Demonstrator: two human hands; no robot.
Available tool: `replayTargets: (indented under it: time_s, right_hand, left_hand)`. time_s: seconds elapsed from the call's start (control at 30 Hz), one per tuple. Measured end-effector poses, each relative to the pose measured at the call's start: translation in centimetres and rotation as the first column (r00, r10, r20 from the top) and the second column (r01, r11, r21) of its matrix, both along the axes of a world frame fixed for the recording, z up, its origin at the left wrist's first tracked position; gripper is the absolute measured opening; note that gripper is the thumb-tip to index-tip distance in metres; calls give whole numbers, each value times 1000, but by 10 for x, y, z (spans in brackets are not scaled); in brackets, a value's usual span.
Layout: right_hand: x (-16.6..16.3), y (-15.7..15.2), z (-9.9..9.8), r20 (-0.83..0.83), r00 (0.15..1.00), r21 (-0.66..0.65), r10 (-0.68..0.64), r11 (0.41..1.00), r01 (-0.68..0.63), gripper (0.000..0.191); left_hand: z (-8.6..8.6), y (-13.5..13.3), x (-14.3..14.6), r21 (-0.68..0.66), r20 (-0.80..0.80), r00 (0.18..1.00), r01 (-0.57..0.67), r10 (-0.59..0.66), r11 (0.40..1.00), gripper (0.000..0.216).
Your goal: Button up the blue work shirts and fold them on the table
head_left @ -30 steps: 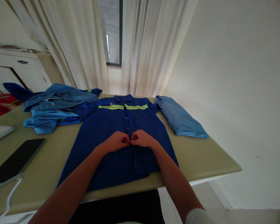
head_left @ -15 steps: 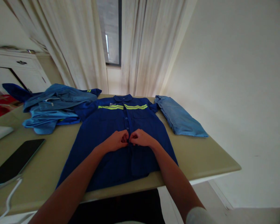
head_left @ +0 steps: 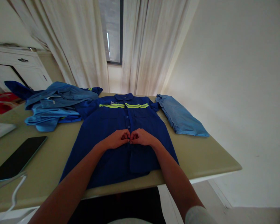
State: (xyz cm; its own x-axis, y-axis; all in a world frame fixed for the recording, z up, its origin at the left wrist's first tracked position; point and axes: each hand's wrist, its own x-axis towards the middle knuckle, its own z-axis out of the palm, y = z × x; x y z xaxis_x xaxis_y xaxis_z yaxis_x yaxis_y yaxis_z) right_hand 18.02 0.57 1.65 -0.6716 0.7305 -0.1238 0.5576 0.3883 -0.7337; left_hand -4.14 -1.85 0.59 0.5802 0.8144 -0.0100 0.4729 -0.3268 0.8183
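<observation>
A dark blue work shirt (head_left: 95, 133) with yellow-green reflective strips lies face up on the table, its collar at the far side. Two buttons show on the front placket above my hands. My left hand (head_left: 118, 138) pinches the placket edge at mid-shirt. Right against it, my right hand (head_left: 141, 137) pinches the same spot from the other side, fingertips touching. The button and buttonhole between the fingers are too small and covered to make out. Below the hands, the lower front panel hangs slightly apart near the hem.
A heap of blue garments (head_left: 58, 102) lies at the left back. Folded light blue trousers or cloth (head_left: 180, 116) rest along the right. A dark tablet-like device (head_left: 18, 158), a white cable (head_left: 15, 196) and a white object (head_left: 1, 131) occupy the left of the table (head_left: 200, 155).
My hands have drawn closer together at the placket, the fingertips now meeting. The shirt lies in the same place; the view has shifted slightly.
</observation>
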Motion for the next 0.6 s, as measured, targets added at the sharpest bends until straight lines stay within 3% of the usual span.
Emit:
replayTargets:
  time_s: [0.23,0.33,0.47,0.6]
  right_hand:
    - [-2,8,-11,-43,997,-99,-67,993,62,8]
    - [-5,9,-17,-68,988,-122,-139,984,130,8]
    - [-8,7,-20,-68,979,-133,-194,974,184,9]
    - [-8,7,-17,-29,978,-106,-204,974,200,8]
  left_hand:
    - [-2,5,-4,-47,-91,996,6,-11,999,28]
    - [-2,2,1,48,-209,978,-9,18,999,31]
    - [2,-5,9,211,-382,918,-22,104,977,20]
    - [4,-6,12,202,-406,910,2,82,979,17]
